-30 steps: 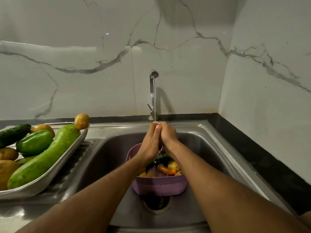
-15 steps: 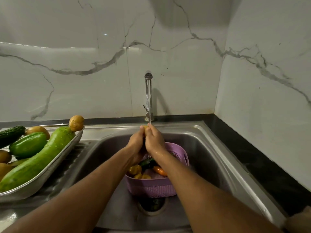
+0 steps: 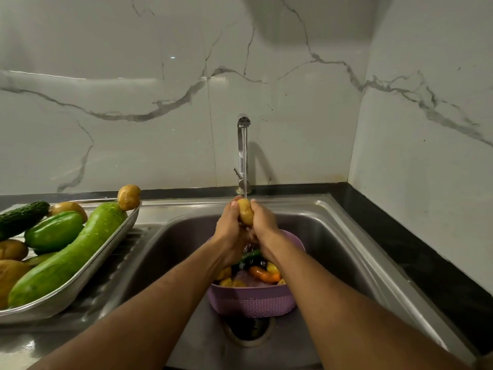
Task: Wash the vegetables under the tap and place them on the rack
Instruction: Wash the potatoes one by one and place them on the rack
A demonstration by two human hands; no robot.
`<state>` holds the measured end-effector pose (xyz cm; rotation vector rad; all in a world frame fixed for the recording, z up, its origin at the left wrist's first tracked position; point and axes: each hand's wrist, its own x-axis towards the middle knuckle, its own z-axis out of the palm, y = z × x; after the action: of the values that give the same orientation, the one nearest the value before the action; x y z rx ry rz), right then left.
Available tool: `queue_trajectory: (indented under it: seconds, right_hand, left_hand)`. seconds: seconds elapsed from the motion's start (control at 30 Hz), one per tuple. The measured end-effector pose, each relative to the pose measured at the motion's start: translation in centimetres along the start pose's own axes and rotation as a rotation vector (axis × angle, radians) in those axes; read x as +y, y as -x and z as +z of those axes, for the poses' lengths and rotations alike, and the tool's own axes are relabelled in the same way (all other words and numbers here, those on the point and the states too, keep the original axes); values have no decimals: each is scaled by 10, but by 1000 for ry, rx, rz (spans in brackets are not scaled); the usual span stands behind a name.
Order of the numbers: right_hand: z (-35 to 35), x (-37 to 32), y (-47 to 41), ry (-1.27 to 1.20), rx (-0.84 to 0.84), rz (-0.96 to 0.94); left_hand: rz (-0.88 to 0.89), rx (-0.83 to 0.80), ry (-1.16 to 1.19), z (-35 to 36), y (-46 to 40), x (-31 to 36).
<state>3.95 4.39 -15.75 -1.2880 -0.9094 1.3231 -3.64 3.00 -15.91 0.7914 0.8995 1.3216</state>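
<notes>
While both the left hand (image 3: 231, 227) and right hand (image 3: 262, 221) clasp the potato (image 3: 245, 211) under the tap (image 3: 243, 153) stream above the sink (image 3: 333, 236), wet skin could let it slip into the purple basket (image 3: 253, 303).

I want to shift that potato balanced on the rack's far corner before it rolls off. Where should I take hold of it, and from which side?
Take the potato across its rounded middle, with the grip coming down from above. It sits high on the rack rim against the end of the long green gourd, so its top and sides are free, and a sideways push would likely tip it over the edge.
</notes>
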Motion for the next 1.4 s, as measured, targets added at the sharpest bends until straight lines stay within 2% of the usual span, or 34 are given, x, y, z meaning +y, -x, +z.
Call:
queue_trajectory:
  seconds: [0.13, 0.27, 0.37, 0.5, 0.57, 0.67, 0.83, 0.93, 1.0, 1.07, 1.13, 1.23, 1.3, 1.4]
  right_hand:
    - [-12, 4, 3, 310, -72, -173]
    - [-29, 3, 2, 457, -84, -309]
    - [-33, 7, 0, 659, -102, -400]
    - [-31, 7, -2, 568, -19, -459]
    - [-30, 8, -2, 480, -36, -457]
    - [-21, 8, 3, 319, -41, -414]
    - [0, 7, -5, 222, 129, -309]
    - [-1, 4, -12, 164, 152, -259]
    - [-4, 5, -15, 231, 139, -241]
    - [-6, 8, -17, 459, 150, -251]
    - [-6, 12, -17, 615, 198, -293]
    - [-6, 9, -10, 773, 308, -408]
    - [-9, 7, -7, 901, 378, -552]
    - [-14, 8, -6, 1061, 385, -805]
  left_hand:
    - [81, 3, -162, -6, -1, -2]
    - [200, -76, -594, -16, -10, -4]
    - [237, -84, -788, -22, -10, -7]
    - [192, -47, -794, -23, -17, -3]
    - [182, -33, -799, -23, -20, 1]
    - [285, 2, -868, -29, -24, -1]
    - [410, -103, -908, -23, -13, -7]
    - [539, -112, -1131, -25, -13, -7]
    - [659, -102, -1333, -36, -18, -6]
    - [755, -124, -1386, -48, -17, -6]
    - [737, -138, -1264, -52, -15, -10]
    - [572, -13, -1063, -36, -16, -12]
    - [378, 60, -961, -22, -18, -7]
    - [10, 72, -737, -13, -16, -3]
